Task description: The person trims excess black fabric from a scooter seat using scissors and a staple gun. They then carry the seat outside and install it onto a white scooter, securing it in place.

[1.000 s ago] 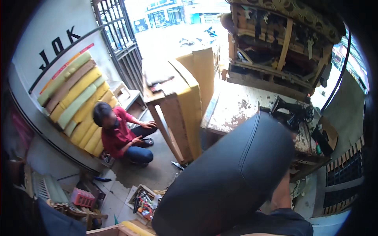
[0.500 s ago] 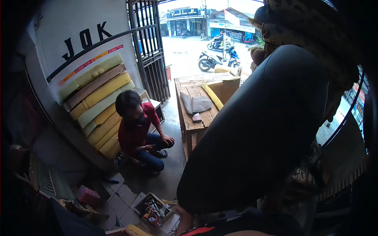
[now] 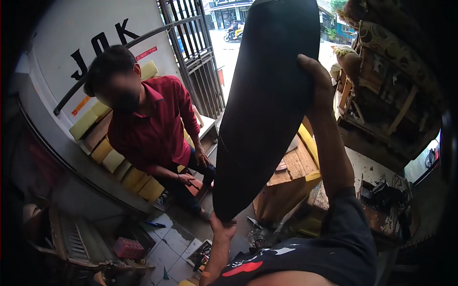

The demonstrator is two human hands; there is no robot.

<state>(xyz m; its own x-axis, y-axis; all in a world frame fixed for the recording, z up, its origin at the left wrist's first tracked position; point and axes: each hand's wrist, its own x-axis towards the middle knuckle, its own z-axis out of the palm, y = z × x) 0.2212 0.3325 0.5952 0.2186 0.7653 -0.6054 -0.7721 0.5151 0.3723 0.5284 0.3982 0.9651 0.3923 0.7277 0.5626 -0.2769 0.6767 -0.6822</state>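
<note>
A long black motorcycle seat (image 3: pixel 267 100) is held up in front of me, steeply tilted, its smooth cover facing me. My left hand (image 3: pixel 223 226) grips its lower end from below, fingers partly hidden under the edge. My right hand (image 3: pixel 318 81) clasps the right edge higher up, with the thumb on the cover and the other fingers hidden behind. Just left of the seat, a person in a red shirt (image 3: pixel 157 124) leans forward, hands low near the knees, one of them around a small dark thing I cannot make out.
Yellow foam blocks (image 3: pixel 100 150) are stacked along the left wall. A wooden crate-like table (image 3: pixel 281 193) stands behind the seat. At right is a torn upholstered frame (image 3: pixel 377 81). A box of tools (image 3: pixel 199 255) and a pink package (image 3: pixel 129 248) lie on the tiled floor.
The seat has swung left and stands steeper. My right hand and arm have come into view on its right edge. The person in red has risen from a squat.
</note>
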